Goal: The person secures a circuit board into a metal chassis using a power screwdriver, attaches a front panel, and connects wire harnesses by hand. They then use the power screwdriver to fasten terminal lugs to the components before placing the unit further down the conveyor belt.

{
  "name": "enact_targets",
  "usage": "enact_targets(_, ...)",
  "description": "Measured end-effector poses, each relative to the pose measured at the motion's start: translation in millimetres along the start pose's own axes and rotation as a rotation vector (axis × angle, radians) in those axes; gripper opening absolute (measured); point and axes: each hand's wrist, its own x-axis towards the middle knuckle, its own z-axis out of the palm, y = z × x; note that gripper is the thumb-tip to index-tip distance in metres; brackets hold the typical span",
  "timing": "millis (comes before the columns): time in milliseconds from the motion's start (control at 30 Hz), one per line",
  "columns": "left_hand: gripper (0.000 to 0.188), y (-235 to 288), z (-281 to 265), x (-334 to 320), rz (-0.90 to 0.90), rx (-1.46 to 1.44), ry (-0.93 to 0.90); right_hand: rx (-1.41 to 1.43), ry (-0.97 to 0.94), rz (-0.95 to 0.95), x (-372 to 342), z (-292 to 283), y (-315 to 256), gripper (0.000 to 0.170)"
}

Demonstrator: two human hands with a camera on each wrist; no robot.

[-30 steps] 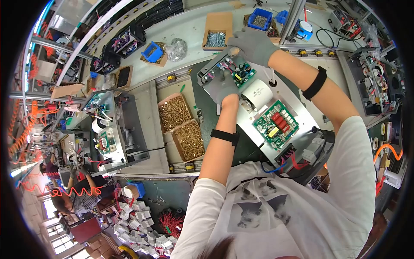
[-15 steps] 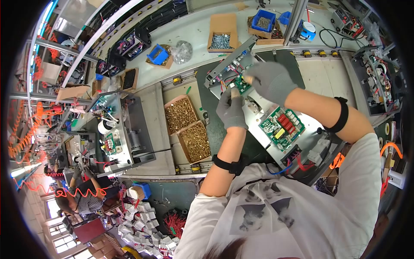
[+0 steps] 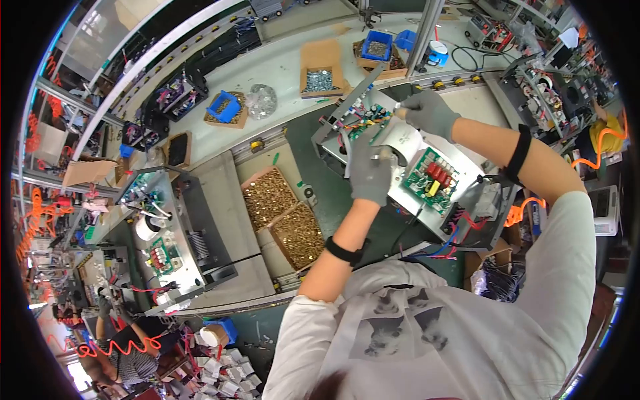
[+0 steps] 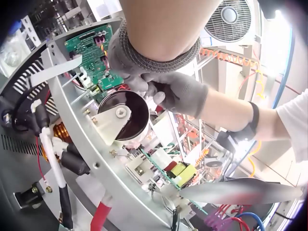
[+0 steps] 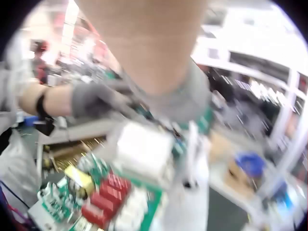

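Both hands wear grey gloves over an open metal chassis [image 3: 413, 207] with circuit boards. My left hand [image 3: 371, 173] lies against the left side of a big white cylindrical capacitor [image 3: 404, 141], its fingers reaching over coloured wires [image 3: 368, 124]. Beyond the capacitor, my right hand [image 3: 430, 112] has bent fingers close above the rear green board [image 4: 94, 55]. The left wrist view shows the right hand [image 4: 180, 94] right beside the left fingertips. What the fingertips hold is hidden. Nearer the body sits a green board with red components [image 3: 432, 179].
Two cardboard trays of brass-coloured parts [image 3: 297, 233] stand left of the chassis. A similar chassis [image 3: 177, 233] is further left. At the back are a box of silvery hardware [image 3: 320, 80], a blue bin [image 3: 377, 45] and a clear plastic bag [image 3: 261, 101]. Another person sits at lower left.
The hands have drawn back from the chassis's far end. The right hand passed over the capacitor and now is behind it; the left hand has come to the capacitor's left side. The head view has shifted.
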Motion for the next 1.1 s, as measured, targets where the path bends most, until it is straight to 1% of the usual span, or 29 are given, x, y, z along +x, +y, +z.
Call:
enact_targets(67, 0.041, -5, -6, -10, -0.056, -0.105, 0.097, 0.184, 0.014, 0.206, 10, 2, 9, 0.028)
enact_targets(100, 0.038, -1, -12, -14, -0.188, -0.106, 0.091, 0.074, 0.002, 0.105, 15, 10, 15, 0.028)
enact_targets(133, 0.038, -5, -14, -15, -0.183, -0.093, 0.091, 0.086, 0.003, 0.098, 14, 13, 4, 0.028)
enact_targets(200, 0.035, -17, -21, -16, -0.164, -0.05, 0.195, 0.194, 0.0, -0.074, 8, 31, -26, 0.026)
enact_targets(233, 0.032, -14, -25, -13, -0.137, -0.019, 0.236, 0.209, -0.006, -0.081, 5, 40, -37, 0.026)
enact_targets(267, 0.032, -15, -28, -8, -0.135, -0.005, 0.238, 0.263, -0.055, -0.091, 2, 48, -49, 0.024)
enact_targets(300, 0.033, -11, -31, 2, -0.12, -0.104, 0.273, 0.313, -0.101, -0.101, 1, 53, -56, 0.022)
enact_targets(333, 0.033, -5, -36, 7, -0.104, -0.206, 0.306, 0.32, -0.1, -0.107, 0, 60, -58, 0.022)
enact_targets(367, 0.033, 3, -43, 10, -0.214, -0.294, 0.268, 0.121, -0.05, -0.323, 1, 69, -59, 0.022)
enact_targets(400, 0.033, 0, -52, 14, -0.205, -0.29, 0.265, -0.082, 0.004, -0.532, 2, 75, -63, 0.022)
enact_targets(433, 0.032, -6, -60, 19, -0.274, -0.157, 0.226, -0.168, -0.032, -0.504, 4, 77, -67, 0.023)
enact_targets(467, 0.03, -10, -66, 22, -0.339, -0.025, 0.187, -0.169, -0.02, -0.506, 7, 80, -71, 0.023)
enact_targets(500, 0.025, -2, -70, 25, -0.332, -0.151, 0.264, -0.242, -0.051, -0.441, 10, 83, -78, 0.023)
enact_targets(533, 0.025, -2, -74, 27, -0.324, -0.15, 0.252, -0.311, -0.083, -0.368, 12, 88, -84, 0.023)
enact_targets(600, 0.028, 0, -82, 33, -0.314, -0.058, 0.392, -0.328, -0.03, -0.309, 11, 101, -96, 0.022)
enact_targets(633, 0.028, 3, -88, 38, -0.306, -0.06, 0.373, -0.351, 0.007, -0.258, 9, 108, -101, 0.021)
enact_targets(667, 0.026, 7, -96, 44, -0.44, 0.0, 0.327, -0.348, 0.02, -0.244, 6, 116, -104, 0.021)
enact_targets(700, 0.025, 9, -103, 48, -0.574, 0.062, 0.28, -0.283, 0.092, -0.174, 3, 125, -106, 0.021)
enact_targets(733, 0.025, -4, -106, 52, -0.568, 0.058, 0.266, -0.222, 0.166, -0.109, 0, 135, -108, 0.023)
enact_targets(767, 0.025, -28, -108, 54, -0.608, 0.018, 0.258, -0.053, 0.335, -0.113, -9, 150, -105, 0.022)
enact_targets(800, 0.025, -42, -109, 56, -0.653, -0.021, 0.254, -0.058, 0.339, -0.109, -12, 162, -100, 0.022)
enact_targets(833, 0.025, -40, -110, 55, -0.659, -0.022, 0.249, -0.111, 0.484, -0.151, -15, 172, -97, 0.021)
enact_targets(867, 0.025, -37, -109, 50, -0.684, -0.093, 0.225, -0.163, 0.628, -0.188, -19, 182, -92, 0.022)
enact_targets(900, 0.026, -33, -108, 46, -0.708, -0.163, 0.198, -0.271, 0.724, -0.234, -23, 183, -93, 0.02)
enact_targets(933, 0.026, -29, -108, 44, -0.716, -0.157, 0.183, -0.27, 0.724, -0.216, -26, 184, -93, 0.02)
enact_targets(1000, 0.028, -26, -105, 40, -0.705, -0.209, 0.126, -0.42, 0.702, -0.198, -32, 182, -91, 0.02)
enact_targets(1033, 0.028, -30, -102, 38, -0.713, -0.203, 0.112, -0.419, 0.702, -0.18, -33, 178, -90, 0.02)
enact_targets(1100, 0.04, -40, -95, 38, -0.32, -0.126, 0.149, -0.358, 0.878, -0.011, -27, 168, -86, 0.018)
